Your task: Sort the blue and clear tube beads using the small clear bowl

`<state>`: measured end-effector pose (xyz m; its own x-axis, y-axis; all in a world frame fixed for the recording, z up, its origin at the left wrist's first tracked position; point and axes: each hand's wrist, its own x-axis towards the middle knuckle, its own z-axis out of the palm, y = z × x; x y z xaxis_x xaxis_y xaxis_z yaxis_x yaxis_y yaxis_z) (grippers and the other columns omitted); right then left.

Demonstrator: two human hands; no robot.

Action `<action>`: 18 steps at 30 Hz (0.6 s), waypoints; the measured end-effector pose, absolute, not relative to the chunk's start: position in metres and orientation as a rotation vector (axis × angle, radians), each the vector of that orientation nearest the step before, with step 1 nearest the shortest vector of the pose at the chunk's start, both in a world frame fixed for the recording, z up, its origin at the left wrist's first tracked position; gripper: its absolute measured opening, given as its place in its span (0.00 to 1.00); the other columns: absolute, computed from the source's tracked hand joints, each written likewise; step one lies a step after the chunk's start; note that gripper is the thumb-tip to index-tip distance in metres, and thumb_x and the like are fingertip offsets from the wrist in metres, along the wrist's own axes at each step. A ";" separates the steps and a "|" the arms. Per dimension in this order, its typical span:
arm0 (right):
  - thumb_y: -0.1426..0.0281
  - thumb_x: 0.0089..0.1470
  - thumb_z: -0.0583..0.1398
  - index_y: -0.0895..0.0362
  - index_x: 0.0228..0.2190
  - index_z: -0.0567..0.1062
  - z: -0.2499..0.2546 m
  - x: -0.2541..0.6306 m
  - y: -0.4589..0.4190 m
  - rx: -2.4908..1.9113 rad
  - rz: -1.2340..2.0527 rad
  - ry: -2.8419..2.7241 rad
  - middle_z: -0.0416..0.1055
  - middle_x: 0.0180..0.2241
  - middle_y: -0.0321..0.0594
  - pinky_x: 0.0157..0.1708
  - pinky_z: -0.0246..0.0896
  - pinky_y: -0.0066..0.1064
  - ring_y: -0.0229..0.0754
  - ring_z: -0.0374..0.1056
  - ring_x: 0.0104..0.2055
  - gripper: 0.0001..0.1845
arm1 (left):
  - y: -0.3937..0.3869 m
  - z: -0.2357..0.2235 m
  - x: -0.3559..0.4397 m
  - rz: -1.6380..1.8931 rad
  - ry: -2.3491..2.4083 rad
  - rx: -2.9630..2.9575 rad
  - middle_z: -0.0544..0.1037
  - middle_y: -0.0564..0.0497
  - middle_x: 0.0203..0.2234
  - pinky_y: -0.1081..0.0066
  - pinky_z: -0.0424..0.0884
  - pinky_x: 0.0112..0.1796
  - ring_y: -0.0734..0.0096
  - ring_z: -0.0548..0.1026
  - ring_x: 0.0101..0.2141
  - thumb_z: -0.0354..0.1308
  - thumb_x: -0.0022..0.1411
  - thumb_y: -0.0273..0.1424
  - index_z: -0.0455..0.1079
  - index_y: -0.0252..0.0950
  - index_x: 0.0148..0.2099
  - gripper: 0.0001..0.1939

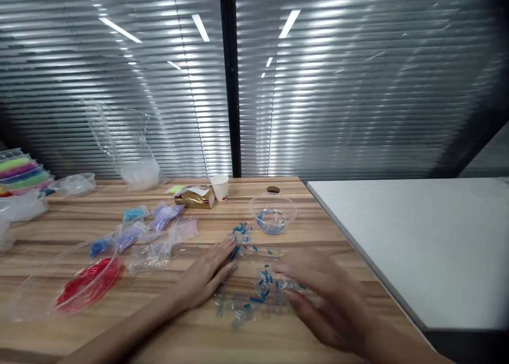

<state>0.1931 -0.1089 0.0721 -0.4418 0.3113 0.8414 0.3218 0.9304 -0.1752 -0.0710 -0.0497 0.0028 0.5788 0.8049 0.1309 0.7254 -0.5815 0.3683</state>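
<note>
Small blue-and-clear pieces (264, 284), shaped like capsules, lie scattered on the wooden table between my two hands. My left hand (209, 274) lies flat on the table with its fingers stretched out, the tips touching a cluster of these pieces (241, 234). Over the right side of the scatter is my right hand (324, 295), thumb apart from the fingers. Motion blurs it, and whether it holds a piece cannot be made out. Beyond the scatter stands a clear round plastic bowl (292, 210) with some blue pieces at its bottom.
To the left, a large clear container (27, 305) holds red pieces (89, 282). Small bags with purple (165, 215) and blue contents lie behind it. A gold packet (194, 196) and a paper cup (220, 187) stand at the back. A white table (405, 237) adjoins on the right.
</note>
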 end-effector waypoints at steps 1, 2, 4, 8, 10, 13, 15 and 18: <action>0.76 0.57 0.53 0.50 0.54 0.62 0.063 0.183 -0.100 -0.421 -0.039 -2.039 0.76 0.36 0.40 0.37 0.70 0.36 0.43 0.72 0.38 0.23 | -0.052 0.003 -0.072 0.401 1.249 2.568 0.51 0.51 0.63 0.59 0.48 0.61 0.66 0.50 0.62 0.39 0.69 0.41 0.47 0.42 0.66 0.26; 0.77 0.57 0.51 0.53 0.53 0.64 0.053 0.173 -0.094 -0.373 -0.055 -2.093 0.76 0.35 0.40 0.37 0.70 0.34 0.42 0.72 0.36 0.22 | -0.053 0.003 -0.073 0.396 1.252 2.591 0.51 0.51 0.63 0.59 0.48 0.61 0.66 0.49 0.62 0.40 0.69 0.40 0.46 0.42 0.66 0.26; 0.76 0.57 0.52 0.57 0.45 0.70 0.031 0.156 -0.089 -0.256 -0.095 -2.195 0.77 0.32 0.40 0.33 0.69 0.33 0.41 0.72 0.33 0.15 | -0.055 0.002 -0.076 0.384 1.289 2.610 0.50 0.50 0.63 0.57 0.47 0.61 0.64 0.48 0.63 0.41 0.68 0.41 0.44 0.42 0.67 0.27; 0.76 0.55 0.56 0.58 0.33 0.75 0.004 0.142 -0.094 -0.082 -0.139 -2.413 0.76 0.30 0.38 0.28 0.66 0.30 0.38 0.70 0.31 0.08 | -0.055 0.001 -0.086 0.280 1.336 2.613 0.45 0.47 0.64 0.54 0.46 0.61 0.60 0.45 0.63 0.44 0.67 0.43 0.40 0.40 0.68 0.32; 0.76 0.55 0.56 0.60 0.32 0.75 0.001 0.143 -0.096 -0.070 -0.111 -2.418 0.75 0.29 0.39 0.28 0.64 0.30 0.37 0.69 0.31 0.07 | -0.056 0.002 -0.090 0.228 1.285 2.641 0.45 0.47 0.64 0.54 0.44 0.61 0.60 0.45 0.63 0.44 0.67 0.43 0.39 0.40 0.68 0.32; 0.77 0.56 0.54 0.63 0.33 0.74 0.000 0.145 -0.096 -0.108 -0.062 -2.404 0.74 0.29 0.40 0.28 0.62 0.30 0.38 0.69 0.32 0.08 | -0.059 0.006 -0.091 0.182 1.202 2.684 0.45 0.48 0.64 0.55 0.45 0.61 0.61 0.45 0.63 0.43 0.68 0.42 0.40 0.39 0.67 0.30; 0.78 0.56 0.53 0.64 0.34 0.73 -0.002 0.146 -0.096 -0.137 -0.047 -2.410 0.74 0.28 0.40 0.29 0.60 0.30 0.39 0.68 0.33 0.08 | -0.061 0.010 -0.090 0.161 1.181 2.696 0.44 0.48 0.64 0.56 0.45 0.61 0.62 0.45 0.63 0.42 0.69 0.41 0.43 0.39 0.67 0.29; 0.78 0.56 0.52 0.63 0.35 0.72 -0.004 0.148 -0.096 -0.199 -0.024 -2.426 0.73 0.28 0.41 0.32 0.60 0.30 0.40 0.68 0.35 0.09 | -0.061 0.014 -0.091 0.164 1.201 2.691 0.45 0.49 0.64 0.58 0.44 0.61 0.64 0.45 0.63 0.41 0.69 0.41 0.44 0.39 0.67 0.27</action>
<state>0.1478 -0.0962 -0.0041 -0.7483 0.1373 0.6489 0.1500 0.9880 -0.0361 -0.0909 -0.0608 0.0143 0.6658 0.7457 0.0235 0.7247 -0.6539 0.2172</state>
